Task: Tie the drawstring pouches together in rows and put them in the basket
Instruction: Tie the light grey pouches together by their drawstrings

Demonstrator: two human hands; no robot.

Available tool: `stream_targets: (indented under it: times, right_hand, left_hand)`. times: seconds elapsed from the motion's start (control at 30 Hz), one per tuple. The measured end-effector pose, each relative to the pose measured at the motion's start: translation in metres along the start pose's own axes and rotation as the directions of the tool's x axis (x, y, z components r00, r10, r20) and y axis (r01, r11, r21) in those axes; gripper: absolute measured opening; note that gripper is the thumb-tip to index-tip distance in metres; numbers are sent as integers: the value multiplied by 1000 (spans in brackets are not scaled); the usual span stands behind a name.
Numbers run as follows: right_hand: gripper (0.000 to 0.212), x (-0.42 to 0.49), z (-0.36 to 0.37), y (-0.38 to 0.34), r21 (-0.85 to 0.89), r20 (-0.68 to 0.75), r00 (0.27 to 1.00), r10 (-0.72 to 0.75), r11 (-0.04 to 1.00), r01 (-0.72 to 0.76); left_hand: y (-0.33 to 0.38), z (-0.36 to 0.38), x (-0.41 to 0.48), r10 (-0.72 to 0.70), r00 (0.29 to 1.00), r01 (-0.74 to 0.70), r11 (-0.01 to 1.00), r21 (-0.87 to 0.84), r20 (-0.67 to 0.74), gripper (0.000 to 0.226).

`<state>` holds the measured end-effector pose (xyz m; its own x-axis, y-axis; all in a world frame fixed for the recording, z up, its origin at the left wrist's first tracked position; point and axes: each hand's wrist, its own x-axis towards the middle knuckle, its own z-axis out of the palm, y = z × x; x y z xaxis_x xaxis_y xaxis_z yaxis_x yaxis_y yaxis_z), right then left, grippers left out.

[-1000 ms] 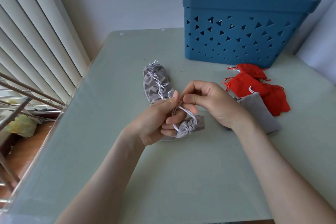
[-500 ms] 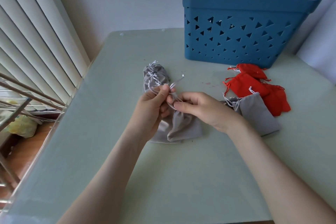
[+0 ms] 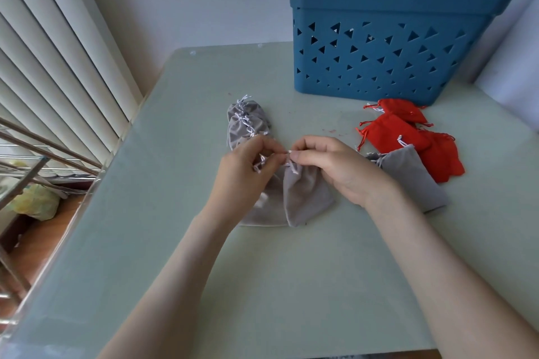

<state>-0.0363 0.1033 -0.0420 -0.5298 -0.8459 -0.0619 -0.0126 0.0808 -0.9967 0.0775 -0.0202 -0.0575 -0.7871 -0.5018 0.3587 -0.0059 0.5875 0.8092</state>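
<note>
Left hand (image 3: 243,175) and right hand (image 3: 338,169) pinch thin white strings (image 3: 292,167) of soft grey cloth pouches (image 3: 306,198) with curled fingers (image 3: 312,144).

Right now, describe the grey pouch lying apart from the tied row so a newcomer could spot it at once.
Start at the blue basket, far right; before it lies a heap of red pouches. The grey pouch lies flat at that heap's near edge: the only grey one touching red, the other greys being further left.

Soft daylight enters through the blinds (image 3: 55,73) left of the left hand (image 3: 248,176). Shadows beneath it are faint; frame edges bow.
</note>
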Motion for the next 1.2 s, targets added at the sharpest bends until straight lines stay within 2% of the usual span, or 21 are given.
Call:
stream_targets:
  times: [0.03, 0.13, 0.2, 0.27, 0.33, 0.4, 0.53, 0.73, 0.83, 0.9, 1.0, 1.2]
  right_hand:
    - [13, 0, 0, -1, -13, -11, 1000, 2, 1000, -2]
    - [16, -1, 0, 1, -25, -16, 1000, 15, 1000, -15]
    - [19, -2, 1, 1, -44, 8, 1000, 13, 999, -12]
    - [11, -2, 3, 0, -44, 17, 1000, 18, 999, -17]
    - [8, -1, 4, -1, 14, 3, 999, 54, 998, -54]
    - [15, 0, 4, 0, 51, 11, 998, 67, 996, -68]
    - [17, 0, 6, 3, -3, 78, 997, 25, 1000, -25]
    - [9, 2, 2, 8, -57, 67, 998, 19, 998, -15]
    - [17, 1, 2, 7, -38, 60, 998, -29, 999, 31]
    - [20, 2, 3, 6, -57, 33, 998, -61, 996, 63]
    - [15, 5, 5, 6, -82, -38, 996, -82, 994, 79]
    - [26, 6, 2, 7, -130, -151, 983, -102, 988, 83]
  left_hand:
    - [0, 2, -1, 44, 999, -42, 995, 89, -18, 13]
    - [-2, 7, -1, 58, 996, -47, 985, 168, -62, 21]
    - [-6, 8, 0, 86, 993, -65, 968, 241, -79, 15]
    - [-10, 9, 1, 123, 989, -95, 952, 292, -78, 10]
    - [-11, 10, 0, 164, 983, -133, 946, 296, -82, 9]
    - [-10, 10, 0, 202, 974, -167, 946, 277, -103, 7]
    - [-8, 11, -1, 243, 967, -215, 941, 263, -79, 11]
    - [-13, 12, -1, 244, 967, -217, 939, 266, -71, 15]
    - [-14, 12, -1, 258, 964, -227, 928, 295, -68, 23]
    - [-15, 12, -1, 241, 968, -206, 927, 313, -74, 20]
    - [-15, 12, 0, 224, 972, -189, 926, 327, -72, 14]
    - [-16, 13, 2, 254, 967, -229, 919, 320, -36, 22]
